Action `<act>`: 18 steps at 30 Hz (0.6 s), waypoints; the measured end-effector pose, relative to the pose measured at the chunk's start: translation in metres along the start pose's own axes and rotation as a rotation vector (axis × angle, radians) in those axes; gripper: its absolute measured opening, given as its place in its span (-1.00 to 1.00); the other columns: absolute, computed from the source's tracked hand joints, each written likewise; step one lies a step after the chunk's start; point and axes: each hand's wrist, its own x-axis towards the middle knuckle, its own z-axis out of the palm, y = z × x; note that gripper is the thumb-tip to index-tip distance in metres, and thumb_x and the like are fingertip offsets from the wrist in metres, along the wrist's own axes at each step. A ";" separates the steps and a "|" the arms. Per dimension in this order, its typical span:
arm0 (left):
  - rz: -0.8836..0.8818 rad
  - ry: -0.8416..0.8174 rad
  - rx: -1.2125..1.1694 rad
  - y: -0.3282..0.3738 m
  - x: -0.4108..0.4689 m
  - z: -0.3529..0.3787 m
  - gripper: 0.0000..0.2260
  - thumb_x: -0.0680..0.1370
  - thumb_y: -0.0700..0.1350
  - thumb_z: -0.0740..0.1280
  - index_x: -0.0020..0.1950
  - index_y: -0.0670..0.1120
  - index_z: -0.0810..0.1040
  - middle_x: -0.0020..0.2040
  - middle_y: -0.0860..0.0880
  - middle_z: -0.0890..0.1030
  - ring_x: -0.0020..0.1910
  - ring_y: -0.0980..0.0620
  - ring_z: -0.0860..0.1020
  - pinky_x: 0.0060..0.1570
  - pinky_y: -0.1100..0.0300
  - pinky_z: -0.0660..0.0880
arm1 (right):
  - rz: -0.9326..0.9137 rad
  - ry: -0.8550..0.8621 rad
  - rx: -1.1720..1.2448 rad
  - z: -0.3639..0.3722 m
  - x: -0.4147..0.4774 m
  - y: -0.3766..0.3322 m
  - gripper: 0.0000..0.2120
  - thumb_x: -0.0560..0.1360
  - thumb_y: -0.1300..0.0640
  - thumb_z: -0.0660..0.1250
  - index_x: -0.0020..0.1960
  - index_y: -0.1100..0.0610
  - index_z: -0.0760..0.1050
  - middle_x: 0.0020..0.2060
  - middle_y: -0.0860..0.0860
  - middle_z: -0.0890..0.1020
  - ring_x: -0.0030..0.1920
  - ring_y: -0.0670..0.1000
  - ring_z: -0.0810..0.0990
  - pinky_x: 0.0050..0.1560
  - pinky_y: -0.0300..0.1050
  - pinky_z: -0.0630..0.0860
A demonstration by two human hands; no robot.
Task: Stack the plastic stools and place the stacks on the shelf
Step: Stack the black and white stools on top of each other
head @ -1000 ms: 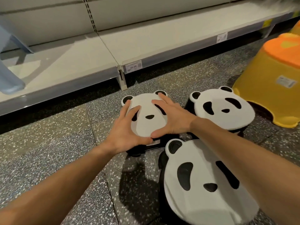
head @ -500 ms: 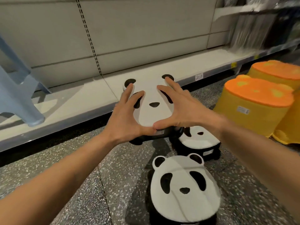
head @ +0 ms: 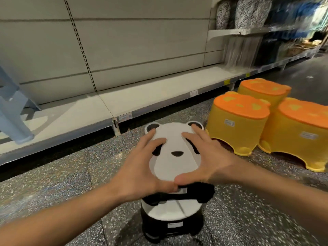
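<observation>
A white and black panda stool (head: pixel 174 157) is held in the air by both hands. My left hand (head: pixel 142 167) grips its left side, and my right hand (head: pixel 205 160) grips its right side, thumbs meeting at the near edge. Directly below it on the floor stands another panda stool (head: pixel 170 213), its white top partly hidden by the held one. The low white shelf (head: pixel 142 100) runs along the wall behind, bare in the middle.
Three yellow stools with orange tops (head: pixel 237 118) stand on the speckled floor to the right. A blue plastic stool leg (head: pixel 14 114) rests on the shelf at far left. Packed goods (head: pixel 248 13) fill shelves at upper right.
Both hands lifted the panda stool off the floor and carried it over another panda stool. The view swung up and right; only one floor panda stool shows now.
</observation>
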 end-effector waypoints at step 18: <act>-0.085 -0.266 0.260 -0.063 -0.051 0.086 0.05 0.34 0.38 0.44 0.66 0.16 -0.08 0.65 0.16 -0.20 0.64 -0.07 -0.03 0.57 0.00 0.25 | -0.103 -0.383 -0.391 0.103 0.012 0.031 0.11 0.38 -0.22 0.50 0.63 -0.21 -0.21 0.58 -0.10 -0.40 0.53 0.34 -0.19 0.43 0.27 0.27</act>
